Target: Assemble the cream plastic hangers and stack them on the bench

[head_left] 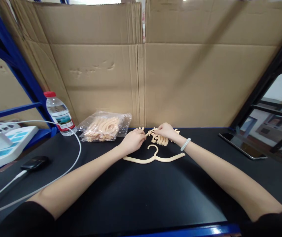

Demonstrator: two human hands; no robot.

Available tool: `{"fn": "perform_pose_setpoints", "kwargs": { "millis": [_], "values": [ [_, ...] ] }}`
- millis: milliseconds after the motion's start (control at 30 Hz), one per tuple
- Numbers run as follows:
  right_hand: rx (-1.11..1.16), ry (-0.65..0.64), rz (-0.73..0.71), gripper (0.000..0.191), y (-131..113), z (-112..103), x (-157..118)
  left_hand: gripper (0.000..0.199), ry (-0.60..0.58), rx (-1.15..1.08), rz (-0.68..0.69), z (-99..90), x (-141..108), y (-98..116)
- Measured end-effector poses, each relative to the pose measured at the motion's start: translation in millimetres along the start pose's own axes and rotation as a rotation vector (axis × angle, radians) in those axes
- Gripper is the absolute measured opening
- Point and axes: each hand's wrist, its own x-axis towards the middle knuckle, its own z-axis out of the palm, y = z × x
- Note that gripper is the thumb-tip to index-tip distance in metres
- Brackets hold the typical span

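Note:
A cream folding hanger point(165, 160) lies spread out on the black table, its hook towards the back. Behind it is a pile of cream hanger parts point(162, 141), curved arms and hooks bunched together. My right hand point(167, 131), with a pale beaded bracelet on the wrist, reaches over this pile with its fingers pinched on a cream hanger piece. To the left, my left hand point(134, 141) is closed with bent fingers beside small cream pieces; what its fingertips hold is hidden. A clear plastic bag point(103, 126) of more cream parts sits left of my left hand.
A red-capped water bottle point(60, 113) stands at the back left. A white power strip point(10, 144), a black device point(35, 163) and a white cable point(78, 153) occupy the left side. A phone point(242, 145) lies at the right. A cardboard wall point(205, 82) rises behind the table.

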Motion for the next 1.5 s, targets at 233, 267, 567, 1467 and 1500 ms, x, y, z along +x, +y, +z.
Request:
{"fn": "perform_pose_setpoints", "kwargs": {
  "millis": [233, 267, 567, 1467, 1500],
  "values": [
    [0.591, -0.07, 0.111, 0.04, 5, -15, -21, 0.016, 0.118, -0.23, -0.029, -14.9, 1, 8],
    [0.669, -0.106, 0.123, 0.041, 5, -16, -27, 0.016, 0.137, -0.275, -0.051, -16.5, -1, 11],
    [1.101, -0.314, 0.221, 0.049, 14, -17, -94, 0.016, 0.129, -0.988, -0.292, -31.5, -49, 58],
    [1.182, -0.456, 0.111, 0.028, -1, 1, -139, 0.032, 0.109, -1.498, -0.534, -17.3, -67, 82],
    [1.178, -0.458, 0.102, 0.027, -2, 1, -139, 0.029, 0.13, -1.49, -0.541, -17.4, -68, 84]
  ]
}}
